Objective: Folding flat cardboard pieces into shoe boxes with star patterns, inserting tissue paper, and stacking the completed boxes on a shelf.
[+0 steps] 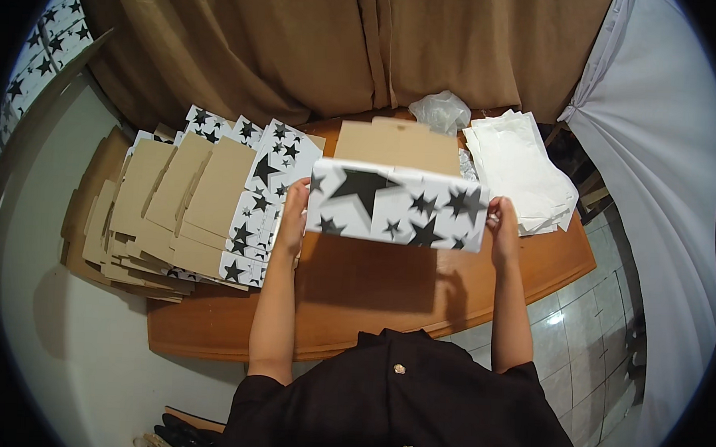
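Between my two hands, above the wooden table, is a cardboard box [394, 209], white with black and grey stars on the side toward me. Its plain brown flap [409, 146] stands up behind that side. At the box's left end is my left hand [294, 213], closed on it, with some fingers hidden. My right hand [503, 222] grips the opposite end, fingers partly behind the box. The inside of the box does not show.
Flat star-printed cardboard blanks [207, 201] lie in overlapping piles on the left of the table [353, 327]. White paper sheets [524, 175] are stacked at the right, near a clear plastic bag [441, 111]. Brown curtains [302, 45] hang behind.
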Motion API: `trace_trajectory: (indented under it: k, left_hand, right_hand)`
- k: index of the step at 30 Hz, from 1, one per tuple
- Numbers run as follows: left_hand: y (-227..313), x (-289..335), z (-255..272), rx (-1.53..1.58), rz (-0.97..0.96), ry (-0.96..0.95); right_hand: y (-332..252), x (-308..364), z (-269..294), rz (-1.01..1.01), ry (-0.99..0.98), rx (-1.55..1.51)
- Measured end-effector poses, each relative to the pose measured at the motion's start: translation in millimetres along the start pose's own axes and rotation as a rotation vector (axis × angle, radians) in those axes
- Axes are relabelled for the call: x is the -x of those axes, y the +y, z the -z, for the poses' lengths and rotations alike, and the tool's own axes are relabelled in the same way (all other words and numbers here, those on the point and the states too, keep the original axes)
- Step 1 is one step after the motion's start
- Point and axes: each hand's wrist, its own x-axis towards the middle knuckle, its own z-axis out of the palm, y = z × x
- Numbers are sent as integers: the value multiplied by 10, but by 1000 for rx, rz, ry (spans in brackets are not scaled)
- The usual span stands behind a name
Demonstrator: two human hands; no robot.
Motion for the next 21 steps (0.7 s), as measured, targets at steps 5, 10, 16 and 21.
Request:
trace_trajectory:
  k: [5,10,16,21]
  left_hand:
    - [-577,503,45,-220,-65,-76]
    - [-1063,1118,-3,-497,-5,-20]
    - [-1321,1511,0,-503,-15,-13]
    - [-1360,1493,-69,-375,89,20]
  right_hand:
    - [587,446,-1,-239,23,-12]
    - [1048,954,94,-147,195,-60]
    - [1092,1248,123,-42,201,185]
    - [1039,1437,24,99,167,534]
